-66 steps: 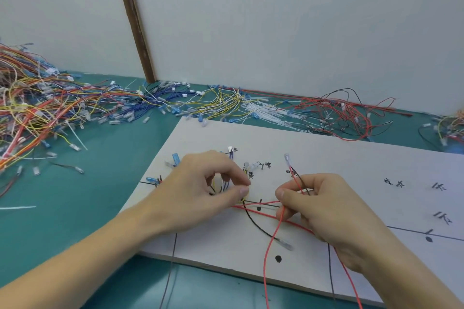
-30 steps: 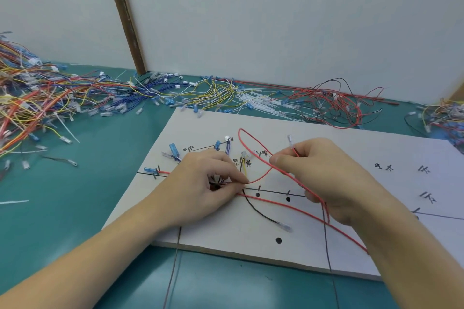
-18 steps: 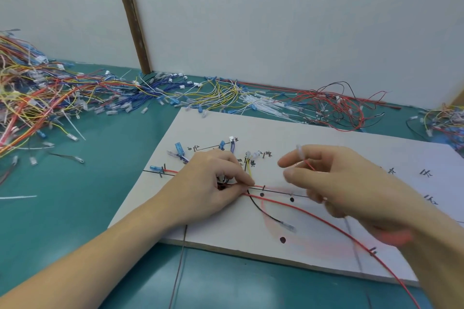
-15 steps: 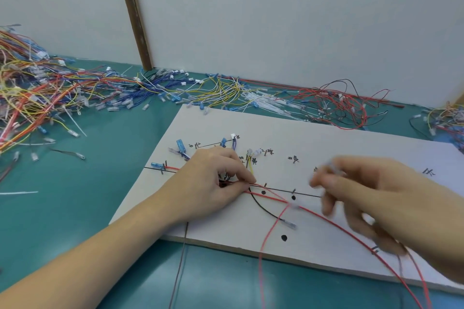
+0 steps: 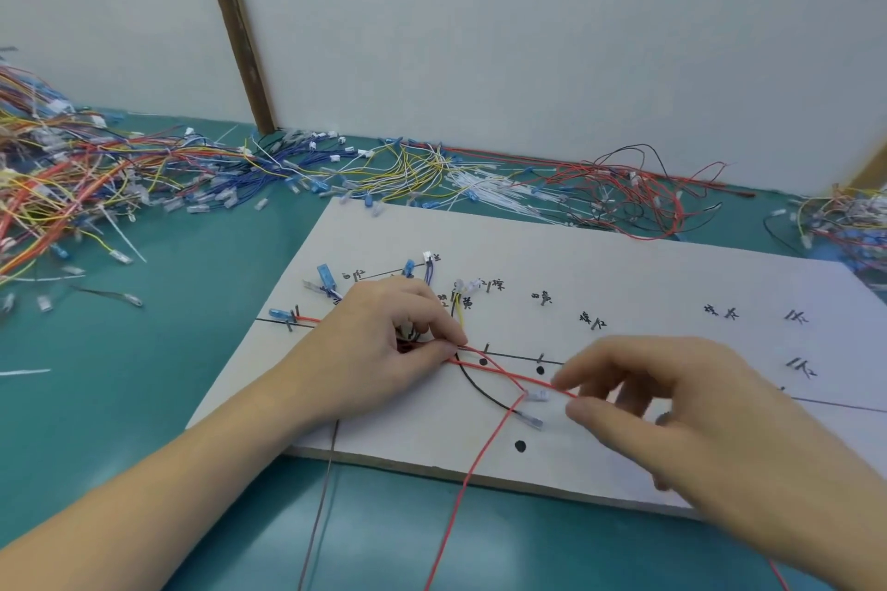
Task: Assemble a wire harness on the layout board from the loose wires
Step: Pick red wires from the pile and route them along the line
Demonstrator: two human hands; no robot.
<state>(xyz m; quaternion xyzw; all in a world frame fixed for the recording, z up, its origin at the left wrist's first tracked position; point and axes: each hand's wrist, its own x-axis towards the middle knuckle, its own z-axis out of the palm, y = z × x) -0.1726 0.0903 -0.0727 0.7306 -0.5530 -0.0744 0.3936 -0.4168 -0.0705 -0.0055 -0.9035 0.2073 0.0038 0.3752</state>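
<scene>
Pale, smooth wall panels joined by a dark wooden strip (image 5: pixel 235 29) rise behind a teal tabletop (image 5: pixel 158 350), where loose wires (image 5: pixel 96 178) in red, yellow, blue and white lie heaped along the back edge, many tipped with small clear or blue plastic terminals. On the tabletop lies the layout board (image 5: pixel 624 274), a flat white rectangular sheet with a thin pale edge, marked with black lines, black dots and handwritten characters.

The left hand (image 5: pixel 379 350) rests on the board's left part, its fingers curled and its thumb and forefinger pinching a small bundle of wires against the drawn line. From that pinch two thin red wires (image 5: pixel 504 372) run rightward, crossing one another, toward the right hand (image 5: pixel 672 403). A black wire (image 5: pixel 480 391) curves down from the same spot and ends in a clear sleeved terminal (image 5: pixel 530 421) lying on the board just left of the right thumb. Another red strand drops from a small clear terminal (image 5: pixel 537 394) over the board's front edge and out of view.

The right hand hovers over the board's middle, fingers loosely bent and thumb apart from them; the red wire reaches its fingertips, but motion blur leaves it unclear whether they actually pinch it. Above the left hand, short blue, purple and yellow wire ends with blue terminals (image 5: pixel 325 276) already sit at their marked places.
</scene>
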